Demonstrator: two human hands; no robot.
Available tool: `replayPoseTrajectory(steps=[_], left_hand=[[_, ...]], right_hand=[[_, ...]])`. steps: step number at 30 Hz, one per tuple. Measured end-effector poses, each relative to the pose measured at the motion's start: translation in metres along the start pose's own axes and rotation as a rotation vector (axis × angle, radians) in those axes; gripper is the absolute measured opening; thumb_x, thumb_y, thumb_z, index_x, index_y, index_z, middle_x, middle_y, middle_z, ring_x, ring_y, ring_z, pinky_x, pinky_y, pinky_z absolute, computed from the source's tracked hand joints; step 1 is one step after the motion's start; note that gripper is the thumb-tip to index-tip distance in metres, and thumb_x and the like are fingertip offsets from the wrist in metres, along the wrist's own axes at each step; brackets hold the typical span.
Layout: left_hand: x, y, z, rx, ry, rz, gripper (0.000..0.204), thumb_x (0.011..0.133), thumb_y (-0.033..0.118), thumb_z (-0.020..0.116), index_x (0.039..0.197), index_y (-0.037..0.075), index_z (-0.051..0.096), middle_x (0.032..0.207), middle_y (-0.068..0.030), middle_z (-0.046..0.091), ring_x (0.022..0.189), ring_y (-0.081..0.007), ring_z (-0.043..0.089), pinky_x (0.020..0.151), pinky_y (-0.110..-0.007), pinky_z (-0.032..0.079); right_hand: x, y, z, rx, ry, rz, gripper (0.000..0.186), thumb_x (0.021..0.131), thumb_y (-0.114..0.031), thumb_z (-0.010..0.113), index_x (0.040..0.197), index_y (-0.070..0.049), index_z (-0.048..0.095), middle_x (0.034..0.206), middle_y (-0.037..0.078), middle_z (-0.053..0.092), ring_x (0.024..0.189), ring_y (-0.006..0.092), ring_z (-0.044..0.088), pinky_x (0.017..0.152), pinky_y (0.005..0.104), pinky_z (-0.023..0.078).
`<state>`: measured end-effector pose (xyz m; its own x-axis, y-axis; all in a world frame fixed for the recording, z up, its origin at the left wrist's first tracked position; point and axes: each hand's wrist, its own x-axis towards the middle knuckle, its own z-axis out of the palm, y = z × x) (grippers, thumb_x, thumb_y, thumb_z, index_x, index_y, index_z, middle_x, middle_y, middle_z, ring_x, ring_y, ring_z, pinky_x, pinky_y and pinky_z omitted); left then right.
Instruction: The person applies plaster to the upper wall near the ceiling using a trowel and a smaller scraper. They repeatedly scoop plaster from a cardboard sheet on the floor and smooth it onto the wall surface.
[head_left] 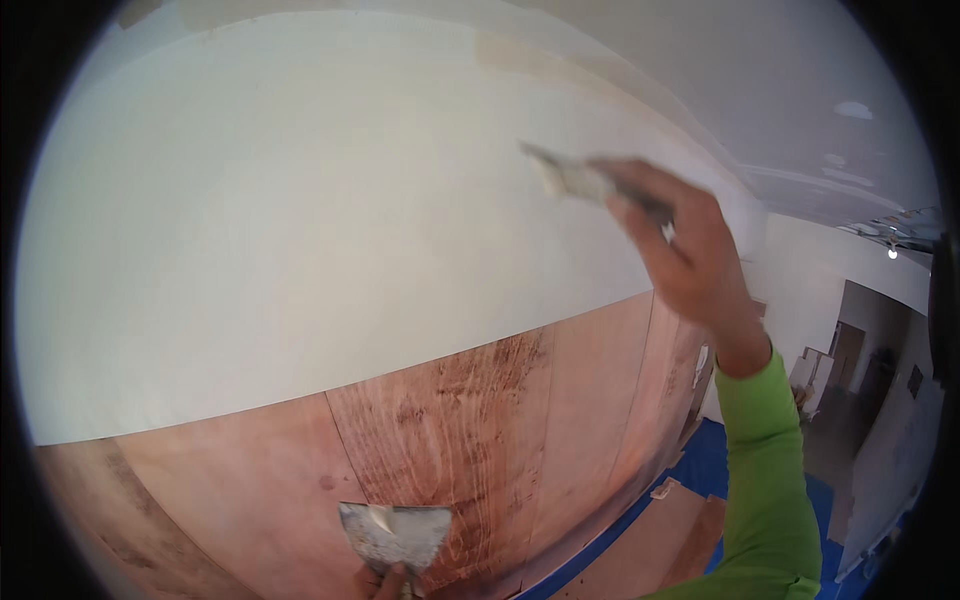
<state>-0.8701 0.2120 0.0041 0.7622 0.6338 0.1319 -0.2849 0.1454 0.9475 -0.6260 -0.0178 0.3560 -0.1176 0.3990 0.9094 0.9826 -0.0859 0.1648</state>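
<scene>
My right hand (695, 255), in a green sleeve, is raised before the white upper wall (260, 220). Its fingers wrap around a putty knife (575, 180) with whitish filler on it, smeared by motion. The blade points left; whether it touches the wall I cannot tell. Low in the view, my left hand (383, 583) grips a wider putty knife (400, 543), blade up. A dab of white filler (381, 517) sits near its top edge. Most of the left hand is cut off by the lower rim.
Reddish wood panels (590, 390) cover the wall's lower part. Blue sheeting (700, 465) lies on the floor at right, with brown boards (640, 540) beside it. A patched ceiling (800, 120) slopes overhead. A doorway (865, 330) and a lit bulb (893, 253) show further right.
</scene>
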Motion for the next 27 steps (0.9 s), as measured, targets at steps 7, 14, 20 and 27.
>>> replayPoseTrajectory(steps=[7, 14, 20, 27], left_hand=[[-0.007, -0.027, 0.008, 0.089, -0.184, -0.187, 0.018, 0.104, 0.021, 0.059, 0.095, 0.006, 0.066, 0.07, -0.0016, 0.063, 0.047, -0.011, 0.053, 0.041, -0.025, 0.039], [-0.01, -0.028, -0.003, 0.067, -0.146, -0.216, 0.021, 0.105, 0.022, 0.058, 0.091, 0.007, 0.063, 0.07, -0.0025, 0.062, 0.051, -0.0099, 0.053, 0.044, -0.024, 0.039], [-0.01, -0.026, -0.013, -0.02, -0.142, -0.252, 0.018, 0.105, 0.021, 0.058, 0.093, 0.008, 0.061, 0.07, -0.002, 0.06, 0.052, -0.0097, 0.051, 0.046, -0.024, 0.04], [-0.003, -0.019, -0.021, 0.008, -0.089, -0.295, 0.017, 0.103, 0.022, 0.06, 0.093, 0.009, 0.062, 0.068, -0.0008, 0.059, 0.05, -0.0094, 0.05, 0.045, -0.025, 0.039]], right_hand=[[0.142, 0.027, 0.048, -0.406, 0.279, -0.253, 0.034, 0.096, -0.005, 0.053, 0.127, -0.003, 0.068, 0.118, 0.017, 0.071, 0.103, 0.04, 0.066, 0.093, 0.0452, 0.052], [0.169, 0.025, 0.071, -0.56, 0.285, -0.18, 0.039, 0.099, 0.001, 0.043, 0.132, 0.007, 0.062, 0.136, 0.024, 0.063, 0.129, 0.0396, 0.057, 0.112, 0.0449, 0.046], [0.175, 0.028, 0.084, -0.635, 0.326, -0.2, 0.039, 0.098, 0.001, 0.043, 0.132, 0.007, 0.062, 0.135, 0.024, 0.064, 0.127, 0.0395, 0.058, 0.11, 0.0457, 0.047], [0.177, 0.031, 0.087, -0.563, 0.309, -0.125, 0.039, 0.097, 0.002, 0.045, 0.131, 0.007, 0.063, 0.134, 0.025, 0.064, 0.125, 0.0402, 0.06, 0.111, 0.0455, 0.047]])
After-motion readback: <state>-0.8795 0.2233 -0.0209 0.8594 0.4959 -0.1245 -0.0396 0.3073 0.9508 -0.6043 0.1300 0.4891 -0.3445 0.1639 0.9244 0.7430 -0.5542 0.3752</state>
